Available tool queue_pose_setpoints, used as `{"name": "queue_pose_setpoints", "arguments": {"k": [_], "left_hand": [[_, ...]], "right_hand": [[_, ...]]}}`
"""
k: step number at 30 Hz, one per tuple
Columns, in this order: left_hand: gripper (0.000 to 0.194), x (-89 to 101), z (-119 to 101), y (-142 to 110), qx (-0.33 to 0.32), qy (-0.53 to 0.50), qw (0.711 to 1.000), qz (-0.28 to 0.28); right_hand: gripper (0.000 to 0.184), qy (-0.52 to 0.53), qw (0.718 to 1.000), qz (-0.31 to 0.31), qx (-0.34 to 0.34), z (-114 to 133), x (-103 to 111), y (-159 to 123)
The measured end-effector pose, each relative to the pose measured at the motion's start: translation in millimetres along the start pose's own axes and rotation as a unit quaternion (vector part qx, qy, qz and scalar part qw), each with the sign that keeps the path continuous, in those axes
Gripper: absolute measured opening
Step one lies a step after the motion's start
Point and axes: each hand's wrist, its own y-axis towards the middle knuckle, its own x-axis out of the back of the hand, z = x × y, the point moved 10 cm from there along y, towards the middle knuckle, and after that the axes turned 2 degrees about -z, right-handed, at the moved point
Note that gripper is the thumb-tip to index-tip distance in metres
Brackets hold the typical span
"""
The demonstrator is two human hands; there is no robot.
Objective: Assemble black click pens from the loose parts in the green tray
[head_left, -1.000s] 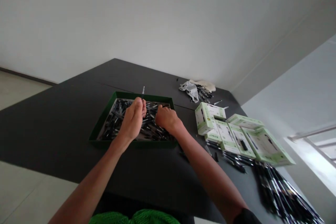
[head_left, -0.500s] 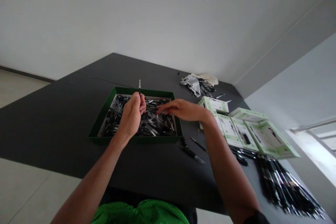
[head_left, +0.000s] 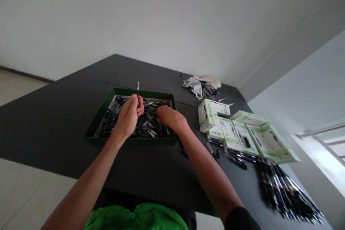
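Note:
A green shallow box (head_left: 100, 116) lies on the black table, filled with a jumble of black and clear pen parts (head_left: 150, 125). Over its middle, my left hand (head_left: 128, 115) is closed around a pen (head_left: 138, 88) that stands nearly upright, its clear tip poking out above the thumb. My right hand (head_left: 170, 116) reaches into the right side of the box with its fingers curled down among the parts. Its fingertips are hidden, so what they grip cannot be made out.
Right of the box stand several green-and-white cartons (head_left: 229, 131). A fan of many black pens (head_left: 285, 190) lies nearer me, with loose pens (head_left: 212, 151) closer to the box. At the back, a grey-and-cream glove or cloth (head_left: 195, 86) lies by more pens. A wall (head_left: 161, 25) borders the table.
My right hand lifted with fingers stretched half a second ago, then went back down curled into the box. My left hand keeps hold of the upright pen.

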Motion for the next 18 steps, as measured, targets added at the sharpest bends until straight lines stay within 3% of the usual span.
{"name": "queue_pose_setpoints", "arguments": {"k": [5, 14, 18], "left_hand": [[0.049, 2.8, 0.0, 1.4, -0.006, 0.011, 1.0, -0.013], [0.045, 3.2, 6.1, 5.1, -0.01, -0.004, 1.0, -0.012], [0.035, 2.4, 7.9, 4.8, -0.002, -0.009, 1.0, -0.005]], "right_hand": [[0.048, 0.039, 0.993, -0.021, 0.105, 18.8, 0.8, 9.1], [0.03, 0.058, 0.991, -0.059, 0.102, 2.7, -8.2, 25.9], [0.036, 0.088, 0.981, -0.115, 0.127, 2.4, 7.8, 25.5]]}}
